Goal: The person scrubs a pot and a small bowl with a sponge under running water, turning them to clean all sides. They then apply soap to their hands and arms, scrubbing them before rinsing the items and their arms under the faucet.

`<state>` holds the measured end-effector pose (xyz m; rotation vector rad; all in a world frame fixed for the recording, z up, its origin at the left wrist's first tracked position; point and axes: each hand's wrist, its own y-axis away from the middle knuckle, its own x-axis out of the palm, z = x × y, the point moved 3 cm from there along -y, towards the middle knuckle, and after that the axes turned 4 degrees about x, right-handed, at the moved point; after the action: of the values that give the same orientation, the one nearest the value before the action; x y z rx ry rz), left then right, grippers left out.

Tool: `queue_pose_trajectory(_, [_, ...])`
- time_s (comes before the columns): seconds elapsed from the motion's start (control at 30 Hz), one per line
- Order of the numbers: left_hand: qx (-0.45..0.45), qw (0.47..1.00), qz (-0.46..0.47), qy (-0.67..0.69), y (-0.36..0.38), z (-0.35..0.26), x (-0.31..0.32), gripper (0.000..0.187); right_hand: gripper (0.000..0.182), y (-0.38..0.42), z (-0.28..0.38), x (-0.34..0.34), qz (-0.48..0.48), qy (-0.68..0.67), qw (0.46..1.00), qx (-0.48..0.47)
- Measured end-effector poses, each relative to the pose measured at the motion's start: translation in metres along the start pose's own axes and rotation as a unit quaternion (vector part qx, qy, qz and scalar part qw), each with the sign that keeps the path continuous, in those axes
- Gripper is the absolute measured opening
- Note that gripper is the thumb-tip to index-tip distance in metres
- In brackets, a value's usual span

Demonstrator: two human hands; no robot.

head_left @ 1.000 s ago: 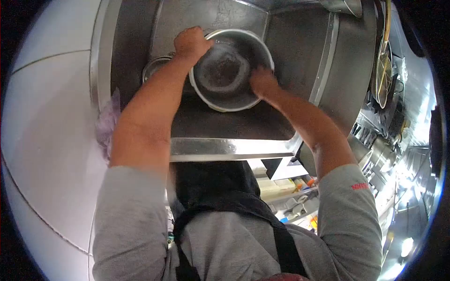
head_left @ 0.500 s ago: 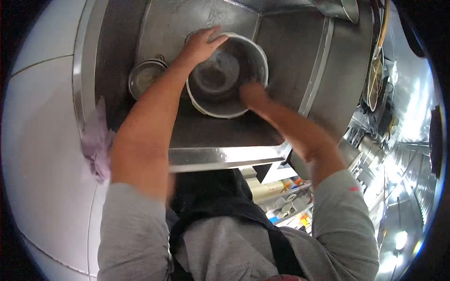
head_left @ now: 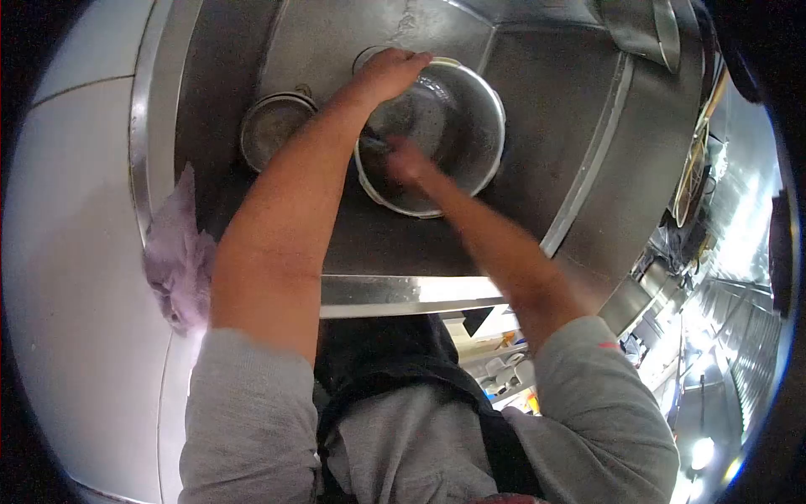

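A large, round metal pot point(head_left: 491, 134) stands in the steel sink, its open mouth facing me. My left hand point(head_left: 391, 76) is closed over the far left part of its rim. Inside the pot, my right hand point(head_left: 408, 164) is closed and somewhat blurred, near the left inner wall. A small dark grey thing point(head_left: 375, 143) shows at its fingers; its kind is too blurred to make out. Water glistens on the pot's inner surface. Left of the pot, a smaller round pan point(head_left: 273, 130) is partly covered by my left forearm.
The steel sink point(head_left: 554, 109) has a raised front edge point(head_left: 395, 294) close to my body. A mauve cloth point(head_left: 178, 260) hangs at its left, beside white tiles point(head_left: 75, 210). A metal container point(head_left: 642, 34) stands at the upper right, and a wire strainer point(head_left: 693, 176) hangs at the right.
My right hand has swept from the right side of the pot's inside to the left. My left hand stays on the rim. The whole view has shifted slightly.
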<state>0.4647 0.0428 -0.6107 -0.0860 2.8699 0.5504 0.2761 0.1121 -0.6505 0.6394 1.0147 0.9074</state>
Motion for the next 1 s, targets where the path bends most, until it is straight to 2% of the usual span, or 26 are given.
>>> queue_pose_trajectory(0.03, [-0.004, 1.0, 0.002, -0.003, -0.003, 0.004, -0.002, 0.058, 0.03, 0.003, -0.004, 0.0, 0.021, -0.039, 0.999, 0.01])
queue_pose_trajectory(0.13, [0.016, 1.0, 0.004, -0.012, 0.003, 0.0, 0.0, 0.057, 0.033, 0.032, 0.021, -0.087, 0.113, -0.258, 0.942, 0.182])
queue_pose_trajectory(0.17, [0.02, 1.0, 0.006, -0.016, 0.01, -0.005, -0.002, 0.057, 0.033, 0.047, 0.029, -0.104, 0.11, -0.263, 0.942, 0.179])
queue_pose_trajectory(0.23, [0.079, 0.99, -0.094, -0.066, 0.029, -0.022, -0.011, 0.054, 0.041, 0.085, 0.045, -0.133, 0.113, -0.415, 0.894, 0.123])
queue_pose_trajectory(0.27, [0.088, 0.989, -0.095, -0.067, 0.035, -0.022, -0.011, 0.054, 0.041, 0.103, 0.044, -0.145, 0.107, -0.416, 0.896, 0.117])
queue_pose_trajectory(0.33, [0.115, 0.95, -0.217, -0.194, 0.052, -0.023, -0.018, 0.052, 0.045, 0.135, 0.046, -0.161, 0.109, -0.581, 0.806, 0.045])
queue_pose_trajectory(0.37, [0.122, 0.948, -0.217, -0.198, 0.061, -0.032, -0.022, 0.052, 0.045, 0.142, 0.045, -0.163, 0.106, -0.583, 0.804, 0.038])
queue_pose_trajectory(0.4, [0.03, 0.983, -0.143, -0.108, 0.069, -0.036, -0.022, 0.055, 0.045, 0.147, 0.042, -0.164, 0.117, -0.642, 0.758, 0.001])
queue_pose_trajectory(0.43, [-0.063, 0.996, -0.066, -0.016, 0.078, -0.04, -0.02, 0.059, 0.046, 0.149, 0.041, -0.166, 0.13, -0.695, 0.706, -0.038])
queue_pose_trajectory(0.47, [-0.057, 0.996, -0.064, -0.021, 0.088, -0.052, -0.021, 0.059, 0.046, 0.149, 0.042, -0.163, 0.096, -0.701, 0.706, -0.032])
queue_pose_trajectory(0.5, [-0.103, 0.972, -0.043, 0.206, 0.1, -0.06, -0.017, 0.066, 0.046, 0.145, 0.04, -0.161, 0.094, -0.705, 0.703, -0.036])
queue_pose_trajectory(0.53, [-0.146, 0.895, -0.02, 0.421, 0.111, -0.069, -0.013, 0.075, 0.046, 0.136, 0.038, -0.159, 0.085, -0.68, 0.728, -0.032])
queue_pose_trajectory(0.57, [-0.15, 0.897, -0.018, 0.416, 0.122, -0.081, -0.014, 0.075, 0.046, 0.132, 0.036, -0.151, 0.077, -0.655, 0.751, -0.026])
queue_pose_trajectory(0.63, [-0.042, 0.967, 0.034, 0.25, 0.136, -0.106, -0.015, 0.088, 0.042, 0.133, 0.053, -0.141, 0.096, -0.66, 0.745, -0.029])
queue_pose_trajectory(0.67, [-0.042, 0.95, 0.042, 0.305, 0.129, -0.106, -0.01, 0.094, 0.04, 0.126, 0.055, -0.14, 0.037, -0.631, 0.774, -0.031])
queue_pose_trajectory(0.7, [-0.043, 0.95, 0.046, 0.304, 0.131, -0.102, -0.007, 0.094, 0.037, 0.123, 0.054, -0.139, -0.025, -0.599, 0.8, -0.031])
queue_pose_trajectory(0.73, [-0.164, 0.87, 0.028, 0.465, 0.136, -0.093, -0.002, 0.098, 0.034, 0.123, 0.054, -0.137, -0.118, -0.552, 0.823, -0.062])
queue_pose_trajectory(0.77, [-0.277, 0.748, 0.007, 0.604, 0.145, -0.103, -0.003, 0.102, 0.034, 0.127, 0.059, -0.134, -0.12, -0.552, 0.823, -0.061])
queue_pose_trajectory(0.8, [-0.281, 0.748, 0.023, 0.6, 0.149, -0.108, -0.007, 0.111, 0.036, 0.133, 0.063, -0.135, -0.195, -0.422, 0.881, -0.081])
queue_pose_trajectory(0.83, [-0.281, 0.748, 0.025, 0.601, 0.15, -0.11, -0.004, 0.111, 0.039, 0.141, 0.069, -0.135, -0.264, -0.281, 0.917, -0.1])
queue_pose_trajectory(0.87, [-0.272, 0.732, 0.016, 0.625, 0.15, -0.112, -0.002, 0.114, 0.057, 0.157, 0.086, -0.133, -0.274, -0.238, 0.929, -0.068])
queue_pose_trajectory(0.9, [-0.262, 0.715, 0.007, 0.648, 0.148, -0.114, 0.001, 0.117, 0.057, 0.157, 0.088, -0.127, -0.276, -0.236, 0.929, -0.067])
queue_pose_trajectory(0.97, [-0.252, 0.728, 0.019, 0.638, 0.146, -0.117, 0.011, 0.117, 0.076, 0.153, 0.084, -0.109, -0.215, -0.227, 0.949, -0.047])
queue_pose_trajectory(1.0, [-0.241, 0.741, 0.03, 0.626, 0.145, -0.117, 0.013, 0.116, 0.078, 0.152, 0.084, -0.106, -0.252, -0.147, 0.953, -0.082])
